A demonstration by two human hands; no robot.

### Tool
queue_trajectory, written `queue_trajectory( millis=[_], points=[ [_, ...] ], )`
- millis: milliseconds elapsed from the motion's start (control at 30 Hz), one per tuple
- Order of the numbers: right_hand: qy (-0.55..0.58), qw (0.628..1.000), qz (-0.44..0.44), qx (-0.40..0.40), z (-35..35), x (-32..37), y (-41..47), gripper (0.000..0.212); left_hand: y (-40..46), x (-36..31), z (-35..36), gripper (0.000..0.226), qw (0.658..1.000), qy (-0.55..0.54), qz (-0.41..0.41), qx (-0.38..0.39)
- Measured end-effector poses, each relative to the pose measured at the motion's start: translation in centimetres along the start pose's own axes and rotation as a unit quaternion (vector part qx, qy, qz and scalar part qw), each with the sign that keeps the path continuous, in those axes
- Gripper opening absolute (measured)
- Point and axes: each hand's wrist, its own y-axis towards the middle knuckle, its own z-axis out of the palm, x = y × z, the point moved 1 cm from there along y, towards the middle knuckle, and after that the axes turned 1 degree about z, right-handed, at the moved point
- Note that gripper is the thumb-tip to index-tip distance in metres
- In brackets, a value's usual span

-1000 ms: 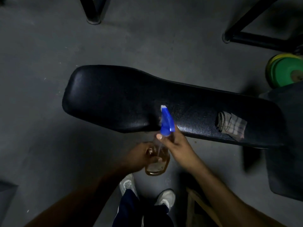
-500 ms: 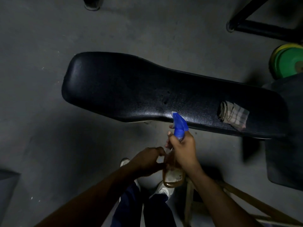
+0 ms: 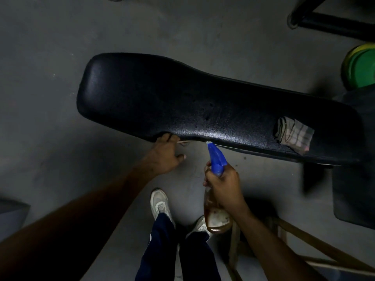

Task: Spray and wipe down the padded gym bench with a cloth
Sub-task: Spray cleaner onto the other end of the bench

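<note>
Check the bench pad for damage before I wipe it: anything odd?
Yes: the bench pad has small dents or holes near its middle, breaking the otherwise even surface. The cloth lies crumpled near the right end.

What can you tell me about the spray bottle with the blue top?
The clear plastic spray bottle with a blue trigger head holds brownish liquid, filling only its lower part. The right hand grips its neck, fingers curled round it. It hangs nearly upright, its white-tipped nozzle aimed at the near edge of the black padded gym bench, without touching it.

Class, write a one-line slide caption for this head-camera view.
Right hand aims spray bottle at black bench; cloth waits.
</note>
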Motion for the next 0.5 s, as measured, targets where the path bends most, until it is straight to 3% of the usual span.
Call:
queue_trajectory(
  millis=[267,500],
  points=[
    [-0.025,0.999,-0.002,0.04,0.5,-0.5,-0.5,0.022,1.4,0.8,-0.7,0.085,0.998,0.066,-0.012,-0.015],
    [0.006,1.0,-0.003,-0.019,-0.6,0.2,0.9,0.02,2.0,2.2,-1.9,0.091,0.994,0.09,-0.064,-0.021]
  ],
)
